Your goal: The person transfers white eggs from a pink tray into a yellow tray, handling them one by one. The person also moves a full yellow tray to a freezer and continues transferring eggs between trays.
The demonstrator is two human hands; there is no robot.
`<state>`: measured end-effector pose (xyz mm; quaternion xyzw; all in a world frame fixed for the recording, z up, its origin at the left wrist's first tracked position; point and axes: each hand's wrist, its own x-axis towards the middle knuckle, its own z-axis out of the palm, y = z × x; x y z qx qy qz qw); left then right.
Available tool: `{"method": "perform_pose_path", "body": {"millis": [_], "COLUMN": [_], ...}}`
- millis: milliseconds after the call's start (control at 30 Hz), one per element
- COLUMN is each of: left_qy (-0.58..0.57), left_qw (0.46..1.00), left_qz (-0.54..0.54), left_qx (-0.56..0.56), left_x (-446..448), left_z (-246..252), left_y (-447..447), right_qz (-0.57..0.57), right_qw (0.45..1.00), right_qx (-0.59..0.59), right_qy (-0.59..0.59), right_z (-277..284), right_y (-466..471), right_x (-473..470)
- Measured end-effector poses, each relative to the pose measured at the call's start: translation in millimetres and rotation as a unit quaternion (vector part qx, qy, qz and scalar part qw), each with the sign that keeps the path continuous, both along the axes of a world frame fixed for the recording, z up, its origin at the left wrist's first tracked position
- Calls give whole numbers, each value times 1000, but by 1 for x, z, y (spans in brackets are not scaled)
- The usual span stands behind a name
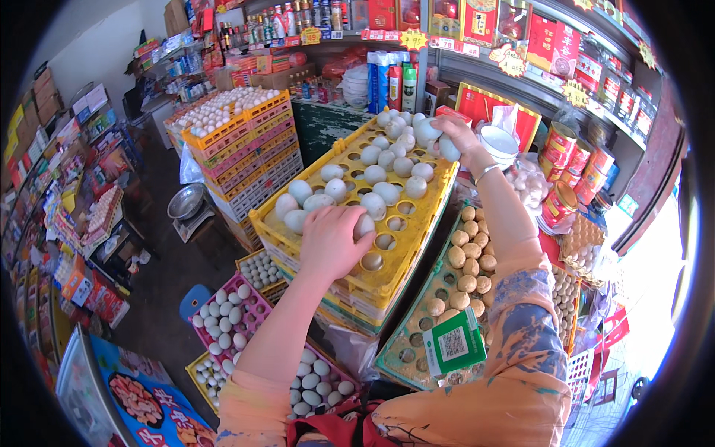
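A yellow plastic egg tray (414, 247) tops a stack before me, with pale bluish-white eggs (374, 175) in many of its holes and others lying loosely among them. Over the tray's near left part, my left hand (334, 239) has its thumb and fingers around a pale egg (364, 227). At the far right corner, my right hand (461, 135) holds two pale eggs, one larger egg (427, 131) and another egg (449, 148) under the fingers. Its fingertips are partly hidden. Several holes near the right edge have no egg on top.
A tall stack of egg crates (251, 151) stands behind left. On the right, a green tray (399, 357) carries brown-coated eggs (471, 248) and a printed code card (455, 342). Lower left is a pink egg tray (254, 318). Beyond are a metal bowl (187, 201), cans (560, 204) and shelves.
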<state>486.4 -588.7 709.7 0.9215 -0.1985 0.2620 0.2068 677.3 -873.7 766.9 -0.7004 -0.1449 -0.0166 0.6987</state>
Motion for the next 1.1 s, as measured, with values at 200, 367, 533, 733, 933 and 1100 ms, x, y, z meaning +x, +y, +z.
{"method": "perform_pose_path", "body": {"millis": [200,367,533,733,933,1100], "left_qy": [-138,-238,100,165,162,145], "left_qw": [962,945,747,405,229,209], "left_qz": [-90,-77,-146,-24,-39,-127], "left_qx": [-218,-210,-641,-899,-959,-959], "left_x": [-9,-54,-127,-245,-340,-365], "left_z": [4,-8,-78,-190,-263,-264], "left_y": [8,32,103,228,223,207], "right_qz": [185,229,255,473,357,272], "right_qw": [980,938,879,843,810,860], "right_qx": [-74,-242,-382,-221,-35,-125], "right_qy": [-3,-99,-126,126,465,414], "right_z": [23,11,-18,-85,-238,-354], "right_y": [97,169,229,299,357,399], "right_x": [-108,-191,-255,-296,-273,-251]}}
